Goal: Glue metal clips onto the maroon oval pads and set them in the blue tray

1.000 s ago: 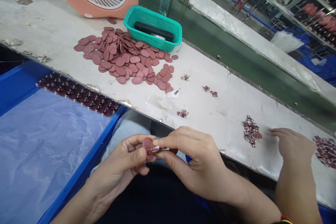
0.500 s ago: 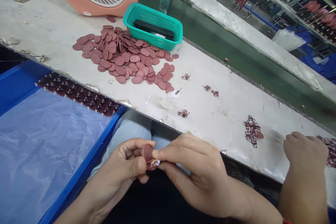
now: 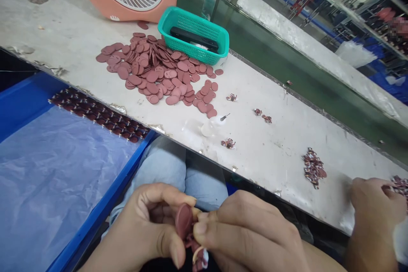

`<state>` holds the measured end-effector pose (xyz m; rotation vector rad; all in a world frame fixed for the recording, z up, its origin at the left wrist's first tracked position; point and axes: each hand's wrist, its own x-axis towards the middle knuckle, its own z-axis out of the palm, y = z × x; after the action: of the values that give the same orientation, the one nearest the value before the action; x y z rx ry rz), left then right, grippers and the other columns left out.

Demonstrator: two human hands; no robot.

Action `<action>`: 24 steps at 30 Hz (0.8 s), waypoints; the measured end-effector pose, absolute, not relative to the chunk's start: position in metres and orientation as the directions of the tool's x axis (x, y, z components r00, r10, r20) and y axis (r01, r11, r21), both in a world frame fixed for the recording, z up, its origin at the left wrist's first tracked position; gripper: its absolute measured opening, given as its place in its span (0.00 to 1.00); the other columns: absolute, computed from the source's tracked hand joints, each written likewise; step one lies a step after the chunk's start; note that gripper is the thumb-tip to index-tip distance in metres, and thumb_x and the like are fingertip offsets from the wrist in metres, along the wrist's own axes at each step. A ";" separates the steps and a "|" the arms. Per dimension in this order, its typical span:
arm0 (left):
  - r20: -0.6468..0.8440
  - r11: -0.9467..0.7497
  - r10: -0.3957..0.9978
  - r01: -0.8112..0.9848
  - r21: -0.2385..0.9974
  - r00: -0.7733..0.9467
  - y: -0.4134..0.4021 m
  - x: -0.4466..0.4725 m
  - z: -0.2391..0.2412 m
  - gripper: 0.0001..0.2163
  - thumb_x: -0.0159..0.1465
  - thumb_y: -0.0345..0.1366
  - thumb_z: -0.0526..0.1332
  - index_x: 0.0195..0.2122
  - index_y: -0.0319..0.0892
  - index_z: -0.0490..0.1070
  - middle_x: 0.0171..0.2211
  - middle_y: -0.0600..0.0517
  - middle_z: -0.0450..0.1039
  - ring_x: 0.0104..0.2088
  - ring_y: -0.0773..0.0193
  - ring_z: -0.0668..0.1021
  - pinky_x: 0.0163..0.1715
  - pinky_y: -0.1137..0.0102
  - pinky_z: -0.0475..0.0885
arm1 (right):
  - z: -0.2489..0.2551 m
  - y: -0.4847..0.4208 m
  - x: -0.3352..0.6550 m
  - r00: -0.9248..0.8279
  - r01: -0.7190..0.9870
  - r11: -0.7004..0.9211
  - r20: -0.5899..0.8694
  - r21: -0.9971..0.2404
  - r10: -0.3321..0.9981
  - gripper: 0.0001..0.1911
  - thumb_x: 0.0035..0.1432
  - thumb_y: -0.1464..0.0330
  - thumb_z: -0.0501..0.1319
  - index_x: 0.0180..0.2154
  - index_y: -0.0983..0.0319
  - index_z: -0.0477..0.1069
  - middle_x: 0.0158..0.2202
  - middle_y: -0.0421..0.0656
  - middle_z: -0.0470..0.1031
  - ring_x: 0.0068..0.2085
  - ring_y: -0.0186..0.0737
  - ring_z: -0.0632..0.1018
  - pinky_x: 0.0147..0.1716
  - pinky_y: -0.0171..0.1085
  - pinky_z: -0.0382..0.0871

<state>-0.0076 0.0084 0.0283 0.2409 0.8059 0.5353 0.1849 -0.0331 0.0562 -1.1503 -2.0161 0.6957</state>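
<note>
Low in the view, my left hand (image 3: pixel 153 221) holds a reddish-brown oval disc (image 3: pixel 184 221) between thumb and fingers, its flat face turned partly to me. Just below the disc hangs a small brown figure (image 3: pixel 199 258) with white and orange bits; the two pieces touch, though how they join is hidden by fingers. My right hand (image 3: pixel 255 229) pinches at the disc's right edge, above the figure. On the bench ahead lies a large heap of similar oval discs (image 3: pixel 153 75). Near it are small brown figures (image 3: pixel 228 143) and a white round piece with a dark metal tip (image 3: pixel 223 118).
A green basket (image 3: pixel 194 53) with a black object inside stands before an orange fan (image 3: pixel 108 6). Left is a blue tray (image 3: pixel 117 180) lined with film, holding rows of brown pieces (image 3: pixel 98 114). Another person's hand (image 3: pixel 372 204) is at the right, near a figure pile (image 3: pixel 314 168).
Both my hands have moved lower in view. The disc has turned, and the figure shows more below it. The other person's hand has shifted toward the pile at the right edge.
</note>
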 end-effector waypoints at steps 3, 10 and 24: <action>-0.561 0.781 0.623 -0.399 0.480 0.545 0.010 -0.006 0.018 0.18 0.34 0.39 0.83 0.27 0.49 0.83 0.23 0.53 0.82 0.21 0.63 0.80 0.26 0.70 0.74 | 0.053 -0.020 0.180 -0.335 0.420 0.530 0.417 -0.737 0.845 0.25 0.58 0.82 0.66 0.55 0.59 0.73 0.37 0.44 0.82 0.32 0.36 0.82 0.32 0.32 0.80; -0.525 0.696 0.717 -0.432 0.573 0.459 0.012 -0.004 -0.002 0.16 0.39 0.43 0.81 0.28 0.45 0.84 0.20 0.57 0.73 0.20 0.72 0.69 0.20 0.78 0.65 | 0.042 -0.007 0.176 -0.314 0.435 0.495 0.388 -0.752 0.866 0.15 0.62 0.79 0.60 0.48 0.60 0.74 0.34 0.42 0.81 0.33 0.35 0.81 0.34 0.34 0.78; -0.584 0.715 0.698 -0.443 0.541 0.414 0.008 -0.007 -0.011 0.16 0.42 0.39 0.81 0.31 0.42 0.83 0.24 0.54 0.77 0.24 0.70 0.73 0.23 0.79 0.69 | 0.034 -0.006 0.175 -0.298 0.449 0.490 0.391 -0.747 0.871 0.10 0.60 0.79 0.62 0.42 0.63 0.76 0.32 0.42 0.80 0.32 0.34 0.79 0.33 0.32 0.76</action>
<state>-0.0065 0.0084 -0.0114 0.3258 0.8855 0.7326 0.1747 -0.0057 0.0341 -1.0923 -1.9246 0.6576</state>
